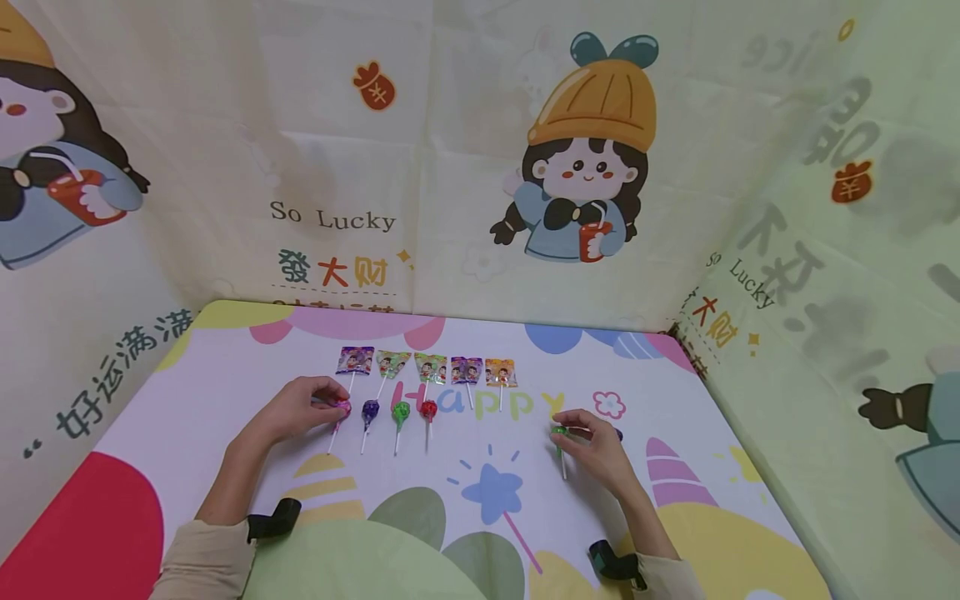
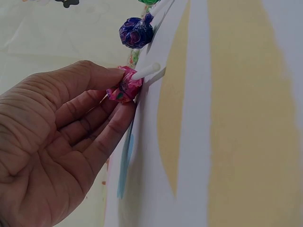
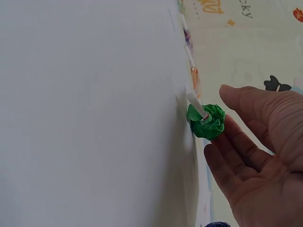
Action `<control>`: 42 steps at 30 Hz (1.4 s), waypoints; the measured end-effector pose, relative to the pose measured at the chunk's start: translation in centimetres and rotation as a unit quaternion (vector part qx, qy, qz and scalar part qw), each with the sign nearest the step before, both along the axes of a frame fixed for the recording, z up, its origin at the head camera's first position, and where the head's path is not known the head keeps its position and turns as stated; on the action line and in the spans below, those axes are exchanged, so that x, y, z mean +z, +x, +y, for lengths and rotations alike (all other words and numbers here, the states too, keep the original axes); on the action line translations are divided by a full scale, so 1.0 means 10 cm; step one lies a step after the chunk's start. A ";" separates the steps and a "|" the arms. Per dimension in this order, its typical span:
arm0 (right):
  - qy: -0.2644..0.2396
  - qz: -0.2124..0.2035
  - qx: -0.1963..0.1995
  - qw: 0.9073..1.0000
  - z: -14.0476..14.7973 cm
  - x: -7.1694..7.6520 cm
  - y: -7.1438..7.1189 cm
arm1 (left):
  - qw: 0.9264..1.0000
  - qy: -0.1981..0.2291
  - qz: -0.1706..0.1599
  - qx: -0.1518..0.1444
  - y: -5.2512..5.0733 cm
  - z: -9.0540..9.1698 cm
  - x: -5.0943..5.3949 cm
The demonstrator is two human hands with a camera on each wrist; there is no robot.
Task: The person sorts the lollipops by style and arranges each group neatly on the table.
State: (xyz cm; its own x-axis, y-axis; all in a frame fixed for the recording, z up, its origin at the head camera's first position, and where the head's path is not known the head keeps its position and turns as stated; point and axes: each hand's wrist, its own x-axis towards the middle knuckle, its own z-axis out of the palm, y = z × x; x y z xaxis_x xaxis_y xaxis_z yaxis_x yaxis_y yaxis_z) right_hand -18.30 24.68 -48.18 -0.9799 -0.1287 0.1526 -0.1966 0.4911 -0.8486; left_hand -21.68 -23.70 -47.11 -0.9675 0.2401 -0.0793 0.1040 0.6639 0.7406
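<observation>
My left hand (image 1: pixel 303 408) pinches a pink-wrapped lollipop (image 2: pixel 125 86) between thumb and fingers, at the left end of a row of lollipops. Beside it in that row lie a purple lollipop (image 1: pixel 370 411), a green one (image 1: pixel 401 411) and a red one (image 1: pixel 428 409), white sticks toward me. Farther right, my right hand (image 1: pixel 596 450) is at another green lollipop (image 3: pixel 208 122). Its fingers are spread around the candy head, and the thumb stands apart from it in the right wrist view. A dark lollipop (image 1: pixel 619 435) is mostly hidden behind the right hand.
Behind the row lie several flat-wrapped lollipops, from a purple packet (image 1: pixel 355 360) at left to an orange packet (image 1: pixel 500 372) at right. The table (image 1: pixel 480 450) has a printed cover. Patterned cloth (image 1: pixel 465 167) hangs at its back and sides.
</observation>
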 end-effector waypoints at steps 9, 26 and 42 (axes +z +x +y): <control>0.013 -0.007 0.000 1.000 0.01 -0.03 -0.01 | 1.000 0.002 0.004 -0.005 0.00 0.00 0.01; 0.032 -0.027 -0.013 0.999 0.01 -0.07 -0.04 | 1.000 0.006 0.007 -0.006 0.01 0.00 0.01; 0.035 -0.025 -0.010 0.999 0.01 -0.07 -0.04 | 1.000 0.003 0.006 -0.005 0.01 0.00 0.01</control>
State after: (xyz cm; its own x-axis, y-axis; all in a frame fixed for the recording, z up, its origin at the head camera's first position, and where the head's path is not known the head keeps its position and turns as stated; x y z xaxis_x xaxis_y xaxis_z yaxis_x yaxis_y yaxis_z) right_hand -18.74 24.77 -48.90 -0.9886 -0.1170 0.0945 -0.1439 0.5529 -0.8208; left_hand -21.59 -23.72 -47.01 -0.9659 0.2500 -0.0669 0.1188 0.6582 0.7434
